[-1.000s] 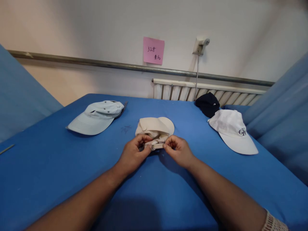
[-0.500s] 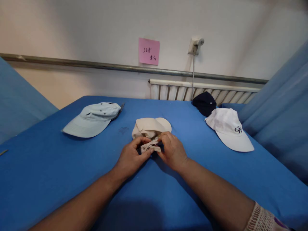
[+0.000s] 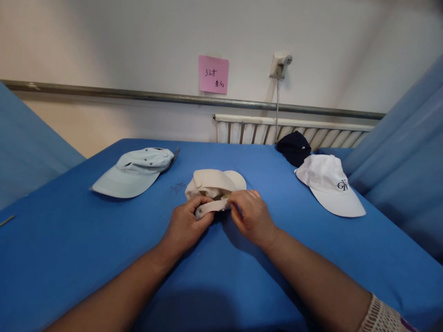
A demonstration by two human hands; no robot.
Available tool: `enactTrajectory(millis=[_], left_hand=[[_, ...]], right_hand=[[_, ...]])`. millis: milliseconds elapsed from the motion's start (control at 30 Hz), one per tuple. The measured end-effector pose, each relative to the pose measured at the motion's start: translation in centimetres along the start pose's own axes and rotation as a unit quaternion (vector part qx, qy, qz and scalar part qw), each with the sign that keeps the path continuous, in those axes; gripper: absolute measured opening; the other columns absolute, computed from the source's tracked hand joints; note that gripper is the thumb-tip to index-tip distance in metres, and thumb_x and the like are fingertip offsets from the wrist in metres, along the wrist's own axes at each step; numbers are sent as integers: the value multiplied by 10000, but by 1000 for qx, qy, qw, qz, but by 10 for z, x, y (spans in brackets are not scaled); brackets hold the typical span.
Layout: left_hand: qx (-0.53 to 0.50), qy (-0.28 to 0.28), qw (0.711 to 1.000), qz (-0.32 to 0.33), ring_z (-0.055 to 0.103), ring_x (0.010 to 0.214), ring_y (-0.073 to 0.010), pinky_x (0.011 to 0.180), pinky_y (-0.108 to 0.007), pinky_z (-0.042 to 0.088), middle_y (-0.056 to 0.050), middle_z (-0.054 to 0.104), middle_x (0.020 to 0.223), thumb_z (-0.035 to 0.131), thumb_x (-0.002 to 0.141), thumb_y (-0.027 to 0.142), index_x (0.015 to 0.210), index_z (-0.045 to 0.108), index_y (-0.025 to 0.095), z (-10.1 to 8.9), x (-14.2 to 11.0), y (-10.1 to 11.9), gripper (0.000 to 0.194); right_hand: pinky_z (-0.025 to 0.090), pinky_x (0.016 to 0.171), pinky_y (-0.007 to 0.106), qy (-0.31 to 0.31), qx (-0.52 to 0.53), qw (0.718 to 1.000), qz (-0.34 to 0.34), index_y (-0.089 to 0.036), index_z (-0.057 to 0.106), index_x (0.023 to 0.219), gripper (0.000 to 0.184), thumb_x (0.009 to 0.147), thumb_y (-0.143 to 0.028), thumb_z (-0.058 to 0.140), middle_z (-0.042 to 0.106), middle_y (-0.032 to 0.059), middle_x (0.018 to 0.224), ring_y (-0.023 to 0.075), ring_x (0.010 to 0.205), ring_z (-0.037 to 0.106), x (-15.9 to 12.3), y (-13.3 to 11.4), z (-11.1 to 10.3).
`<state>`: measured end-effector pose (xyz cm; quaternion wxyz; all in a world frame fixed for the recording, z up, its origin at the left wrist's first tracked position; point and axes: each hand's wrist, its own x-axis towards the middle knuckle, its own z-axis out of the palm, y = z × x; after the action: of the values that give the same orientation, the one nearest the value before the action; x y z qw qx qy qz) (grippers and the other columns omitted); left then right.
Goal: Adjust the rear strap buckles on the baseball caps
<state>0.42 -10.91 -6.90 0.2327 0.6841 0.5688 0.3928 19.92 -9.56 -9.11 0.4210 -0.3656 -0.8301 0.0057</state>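
A beige cap (image 3: 212, 179) rests in the middle of the blue-covered table, its back strap (image 3: 213, 207) turned toward me. My left hand (image 3: 187, 224) pinches the strap's left end between thumb and fingers, beside a small round snap. At the strap's right end, the thumb and fingertips of my right hand (image 3: 252, 216) are closed on it, hiding that end. The strap lies stretched between both hands, and part of the cap's opening shows behind it.
A pale blue cap (image 3: 134, 171) lies at the left. On the right are a white cap (image 3: 328, 184) with black letters and a dark navy cap (image 3: 294, 147) behind it. A radiator (image 3: 249, 131) and a metal rail (image 3: 166, 97) run along the wall; blue curtains (image 3: 408, 138) hang at the sides.
The strap ends, overlapping between my fingers before, are now drawn out into one smoother band. My left hand has shifted slightly left, and my right hand slightly right.
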Motion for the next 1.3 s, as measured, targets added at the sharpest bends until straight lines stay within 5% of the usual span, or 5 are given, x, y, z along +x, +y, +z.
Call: enactTrajectory(millis=[400, 567, 933, 1167, 1300], left_hand=[[-165, -51, 980, -102, 509, 553, -129, 494, -227, 406, 7, 602, 623, 726, 689, 388, 691, 672, 174, -3, 7, 4, 220], [-205, -80, 966, -135, 440, 498, -99, 460, -215, 355, 25, 541, 567, 745, 675, 438, 668, 634, 166, -1, 6, 4, 294], [-181, -75, 974, -113, 430, 510, -103, 441, -204, 341, 23, 530, 570, 742, 671, 394, 656, 634, 173, -4, 8, 4, 246], [-36, -22, 997, -67, 480, 594, -128, 556, -240, 372, 20, 599, 633, 670, 674, 283, 697, 678, 164, -4, 9, 0, 122], [-90, -66, 990, -88, 478, 605, -126, 573, -244, 376, 14, 598, 657, 699, 691, 321, 740, 679, 158, -6, 9, -3, 172]], right_hand=[[459, 823, 400, -37, -49, 998, 21, -181, 588, 952, 102, 917, -275, 566, 621, 109, 1011, 248, 934, 551, 0, -4, 19], [452, 814, 405, -34, -81, 996, 19, -160, 605, 945, 89, 899, -203, 543, 627, 125, 996, 256, 913, 545, 3, -6, 23], [463, 827, 372, -56, -79, 995, -12, -160, 623, 913, 177, 920, -93, 460, 655, 118, 997, 233, 941, 578, 2, -4, 23], [461, 787, 380, 11, -25, 1000, -7, -165, 584, 895, 95, 860, -137, 500, 653, 112, 950, 237, 887, 589, 1, -6, 9], [450, 790, 378, -18, -10, 999, -26, -177, 575, 904, 98, 867, -136, 494, 654, 107, 969, 237, 902, 589, 0, -4, 5]])
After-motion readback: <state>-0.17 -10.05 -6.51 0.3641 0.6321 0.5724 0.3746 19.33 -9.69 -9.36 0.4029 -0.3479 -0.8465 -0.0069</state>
